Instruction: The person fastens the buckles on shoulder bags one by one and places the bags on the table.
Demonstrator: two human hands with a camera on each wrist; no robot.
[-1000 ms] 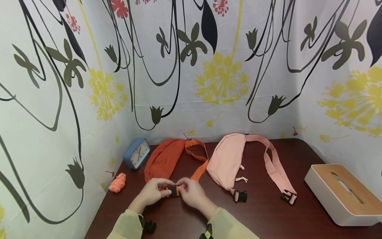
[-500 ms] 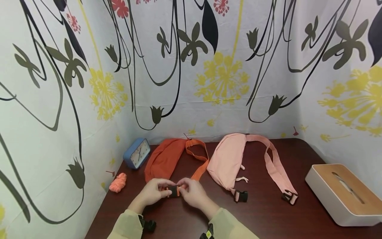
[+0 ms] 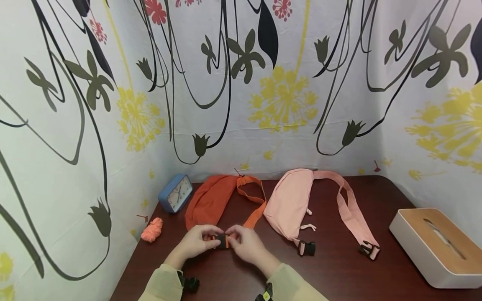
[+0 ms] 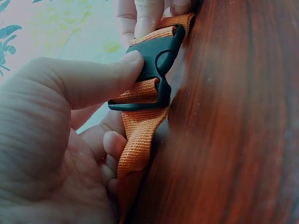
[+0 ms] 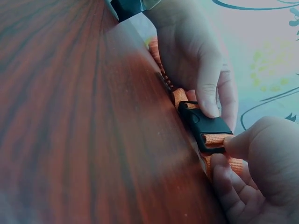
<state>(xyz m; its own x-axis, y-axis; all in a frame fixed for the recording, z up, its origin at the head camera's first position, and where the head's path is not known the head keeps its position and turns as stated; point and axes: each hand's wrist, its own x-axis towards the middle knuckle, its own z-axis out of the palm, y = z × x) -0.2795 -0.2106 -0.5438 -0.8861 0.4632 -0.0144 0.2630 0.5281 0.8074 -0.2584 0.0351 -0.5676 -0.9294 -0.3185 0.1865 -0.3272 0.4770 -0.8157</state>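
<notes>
A black side-release buckle (image 3: 222,241) on an orange strap (image 4: 138,144) is between the two hands, its halves joined. My left hand (image 3: 196,242) pinches one end, with the thumb flat on the buckle's face in the left wrist view. The right hand (image 3: 247,246) pinches the other end, its thumb at the strap loop in the right wrist view. Just behind the hands lies the orange waist bag (image 3: 211,198) that the strap appears to belong to. Parts of the fingers behind the buckle are hidden.
A pink waist bag (image 3: 290,200) with its buckle undone lies to the right. Beyond it stands a white box with a wooden top (image 3: 433,234). At the left are a blue clock (image 3: 175,193) and a coral yarn bundle (image 3: 152,230). Patterned cloth surrounds the dark table.
The head view has turned slightly, so everything appears a little further right. Both hands keep their grip on the buckle and strap with hardly any movement.
</notes>
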